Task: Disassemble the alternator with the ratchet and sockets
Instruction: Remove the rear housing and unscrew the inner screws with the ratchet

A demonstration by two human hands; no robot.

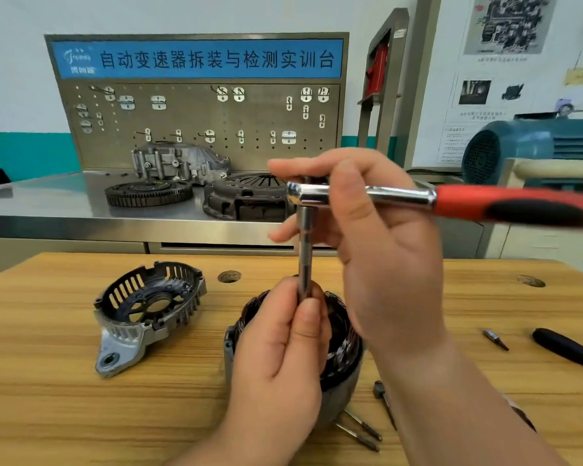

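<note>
Wood-grain tabletop (48,398) fills the lower half of the frame, and the alternator body (345,348) stands at its lower centre, an open shell with dark copper windings (337,317) ringed inside it. An extension bar (305,250) rises upright out of that shell. The left hand (283,348) pinches the bar's lower end between thumb and fingers. The right hand (377,247) is above it, fingers curled over and under the chrome head of the ratchet (401,196), whose red-and-black grip runs off to the right edge.

Left of the body, apart from it, lies the slotted end cover (148,311), open side up. Two long bolts (360,428) lie just beside the shell at lower right. Farther right are a small bit (495,339) and a black handle (566,348).

Behind the table is a steel bench (64,196) carrying a toothed flywheel (148,193), a clutch cover (246,196) and a grey casting (179,163). Its pegboard (199,112) holds only hooks. The blue banner (199,58) above reads 自动变速器拆装与检测实训台. At upper right are a blue motor (519,146) and wall posters (509,25), their print too small to read.
</note>
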